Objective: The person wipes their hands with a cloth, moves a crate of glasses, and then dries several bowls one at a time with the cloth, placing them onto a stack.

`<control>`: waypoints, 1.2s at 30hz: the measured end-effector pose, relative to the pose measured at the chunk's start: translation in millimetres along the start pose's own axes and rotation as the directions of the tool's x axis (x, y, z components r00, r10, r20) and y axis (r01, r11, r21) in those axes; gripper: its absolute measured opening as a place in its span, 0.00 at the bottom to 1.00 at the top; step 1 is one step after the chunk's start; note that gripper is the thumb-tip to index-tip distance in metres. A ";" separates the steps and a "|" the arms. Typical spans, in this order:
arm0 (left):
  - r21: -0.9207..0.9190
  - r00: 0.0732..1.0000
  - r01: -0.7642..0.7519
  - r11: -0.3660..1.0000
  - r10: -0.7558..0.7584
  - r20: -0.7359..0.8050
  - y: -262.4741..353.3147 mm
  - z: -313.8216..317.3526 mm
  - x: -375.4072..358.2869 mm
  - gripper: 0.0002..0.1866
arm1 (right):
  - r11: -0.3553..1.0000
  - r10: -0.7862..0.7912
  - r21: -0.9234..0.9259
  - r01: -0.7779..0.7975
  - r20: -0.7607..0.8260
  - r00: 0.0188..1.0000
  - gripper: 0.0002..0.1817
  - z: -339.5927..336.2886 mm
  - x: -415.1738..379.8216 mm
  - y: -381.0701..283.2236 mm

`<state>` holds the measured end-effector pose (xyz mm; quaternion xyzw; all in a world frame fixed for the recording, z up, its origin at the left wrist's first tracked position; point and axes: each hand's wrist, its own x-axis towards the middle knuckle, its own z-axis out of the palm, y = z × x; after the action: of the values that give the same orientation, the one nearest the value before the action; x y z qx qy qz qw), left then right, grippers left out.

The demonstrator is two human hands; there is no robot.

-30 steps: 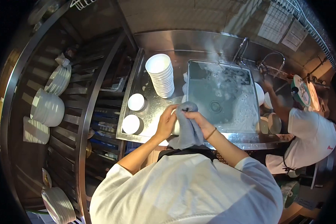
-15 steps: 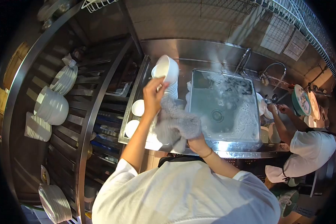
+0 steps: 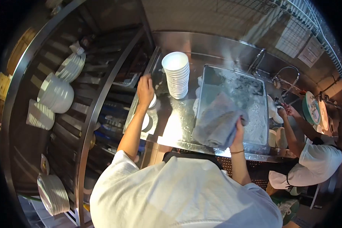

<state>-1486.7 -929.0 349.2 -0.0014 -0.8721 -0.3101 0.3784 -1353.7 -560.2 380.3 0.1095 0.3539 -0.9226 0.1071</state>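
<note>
My left hand [image 3: 145,91] is over the left edge of the steel counter, fingers curled together; what they hold, if anything, is hidden. Beside it a small white bowl [image 3: 152,102] is partly covered by the hand, and another white dish [image 3: 145,121] sits nearer me. A tall stack of white bowls [image 3: 176,74] stands upright on the counter [image 3: 167,116], touched by neither hand. My right hand [image 3: 238,135] grips a grey cloth [image 3: 220,123], which hangs over the front left part of the water-filled basin [image 3: 258,129].
On the left, a slatted metal rack [image 3: 97,117] holds stacked white bowls [image 3: 57,93] and plates [image 3: 53,193]. Taps [image 3: 257,62] rise behind the basin. To the right, a co-worker [image 3: 317,159] has both hands at another sink, near dishes and a green-rimmed basin [image 3: 311,108].
The bowl that was in my left hand now tops the stack, and that hand has moved left, away from it. My right hand has carried the cloth right, over the basin.
</note>
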 end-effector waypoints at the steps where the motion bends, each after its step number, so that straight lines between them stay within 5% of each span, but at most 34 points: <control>1: 0.204 0.953 0.134 0.970 -0.183 0.243 -22.3 2.1 -22.6 0.12 | 0.999 -0.017 0.041 0.019 -0.042 0.999 0.24 -11.3 1.3 -1.0; 2: 0.421 0.815 0.203 0.884 -0.391 0.428 -37.8 0.5 -49.4 0.12 | 0.996 -0.034 0.083 0.041 -0.088 0.996 0.25 -19.0 0.8 -1.0; 4: 0.525 0.766 -0.028 0.850 -0.320 0.558 -52.0 -0.6 -85.2 0.10 | 0.997 -0.029 0.075 0.034 -0.074 0.997 0.26 -22.2 1.2 1.2; 8: 0.497 0.790 -0.134 0.857 -0.210 0.576 -64.7 -2.1 -87.5 0.08 | 0.999 0.033 0.013 -0.032 -0.040 0.999 0.22 -12.5 10.1 12.7; 11: 0.159 0.863 0.341 0.927 -0.375 0.338 -58.3 -4.0 -85.7 0.06 | 0.997 0.056 -0.059 -0.055 0.015 0.998 0.20 8.7 14.1 27.0; 12: 0.158 0.863 0.338 0.928 -0.373 0.342 -44.1 -10.4 -86.1 0.06 | 0.992 0.054 -0.120 -0.050 0.032 0.998 0.19 13.5 14.7 31.3; 13: -0.189 0.777 0.579 0.793 -0.467 0.421 -27.5 -18.1 -91.0 0.06 | 0.978 0.017 -0.210 -0.007 0.048 0.999 0.18 5.6 24.8 43.9; 14: -0.470 0.677 0.736 0.488 -0.504 0.536 -4.9 -27.1 -96.2 0.07 | 0.979 0.013 -0.205 -0.006 0.037 0.999 0.18 -0.7 32.7 58.2; 16: -0.594 0.624 0.774 0.219 -0.424 0.656 35.7 -30.6 -111.3 0.07 | 0.727 -0.180 -0.628 0.278 0.217 0.959 0.18 -6.7 46.3 85.1; 17: -0.635 0.642 0.753 0.169 -0.399 0.655 72.8 -32.5 -116.6 0.07 | 0.291 -0.326 -0.740 0.606 0.519 0.790 0.18 -5.0 56.5 93.6; 18: -0.674 0.660 0.730 0.114 -0.374 0.652 108.9 -33.4 -122.0 0.08 | -0.227 -0.271 -0.603 0.765 0.793 0.546 0.18 -0.1 63.2 99.8; 19: -0.676 0.674 0.722 0.148 -0.375 0.637 130.3 -32.2 -127.7 0.07 | -0.236 -0.275 -0.611 0.756 0.788 0.551 0.18 12.0 61.9 103.9; 20: -0.678 0.688 0.711 0.184 -0.377 0.620 143.2 -29.7 -131.6 0.07 | 0.567 -0.327 -0.676 0.471 0.340 0.882 0.21 30.9 57.3 107.3; 21: -0.689 0.763 0.641 0.339 -0.376 0.525 146.1 -21.9 -131.5 0.06 | 0.987 0.046 -0.152 -0.053 -0.043 0.998 0.23 50.4 53.6 107.5; 22: -0.691 0.765 0.639 0.339 -0.375 0.524 153.5 -20.4 -127.3 0.06 | 0.987 0.044 -0.153 -0.050 -0.041 0.998 0.23 70.6 42.1 104.8; 23: -0.702 0.784 0.619 0.353 -0.331 0.525 162.7 -23.0 -120.5 0.06 | 0.830 -0.430 -0.388 0.400 0.011 0.903 0.27 91.0 24.7 101.6; 24: -0.715 0.803 0.596 0.367 -0.286 0.523 168.8 -23.0 -115.8 0.06 | 0.432 -0.781 -0.547 0.717 0.171 0.601 0.30 100.5 15.1 99.8; 25: -0.726 0.798 0.600 0.336 -0.306 0.518 168.4 -17.5 -120.9 0.07 | 0.022 -0.693 -0.707 0.706 0.499 0.521 0.37 82.6 18.6 92.4; 26: -0.731 0.802 0.596 0.334 -0.304 0.514 171.9 -18.7 -119.1 0.07 | 0.016 -0.693 -0.705 0.709 0.504 0.516 0.37 82.0 21.2 82.8; 28: -0.644 0.875 0.462 0.609 -0.198 0.441 182.9 -25.7 -111.2 0.06 | 0.192 -0.676 -0.571 0.798 0.513 0.529 0.37 86.3 34.1 58.3; 29: -0.557 0.862 0.411 0.722 -0.109 0.495 182.1 -32.6 -106.2 0.06 | 0.430 -0.567 -0.386 0.816 0.588 0.577 0.41 34.4 82.6 72.3; 30: -0.560 0.862 0.409 0.720 -0.104 0.496 183.2 -29.9 -104.3 0.06 | 0.426 -0.570 -0.388 0.817 0.586 0.575 0.41 34.0 84.9 65.8; 31: -0.553 0.854 0.431 0.713 -0.125 0.505 183.7 -27.4 -102.9 0.07 | 0.668 -0.446 -0.482 0.567 0.351 0.823 0.43 37.4 80.6 58.4; 32: -0.543 0.844 0.455 0.706 -0.148 0.516 183.3 -26.5 -103.3 0.07 | 0.843 -0.236 -0.477 0.249 0.088 0.968 0.45 43.2 72.0 51.9; 33: -0.620 0.824 0.536 0.573 -0.197 0.531 182.8 -20.2 -103.5 0.06 | 0.844 -0.240 -0.473 0.253 0.087 0.967 0.45 63.1 52.1 42.0; 34: -0.701 0.885 0.427 0.571 -0.106 0.453 192.9 -24.8 -101.0 0.05 | 0.342 -0.630 -0.689 0.639 0.337 0.700 0.42 92.9 25.2 29.6; 35: -0.714 0.927 0.305 0.630 -0.025 0.374 196.6 -28.5 -97.7 0.05 | -0.324 -0.704 -0.646 0.691 0.653 0.281 0.39 108.1 12.1 22.5; 36: -0.715 0.953 0.182 0.675 0.058 0.297 198.4 -30.3 -95.6 0.05 | -0.331 -0.704 -0.644 0.689 0.655 0.274 0.39 107.6 19.3 17.7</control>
<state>-1351.5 -763.0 408.9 -0.1697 -0.7196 -0.6429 0.2001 -1380.8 -648.2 441.8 -0.2027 0.7791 -0.4025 -0.4358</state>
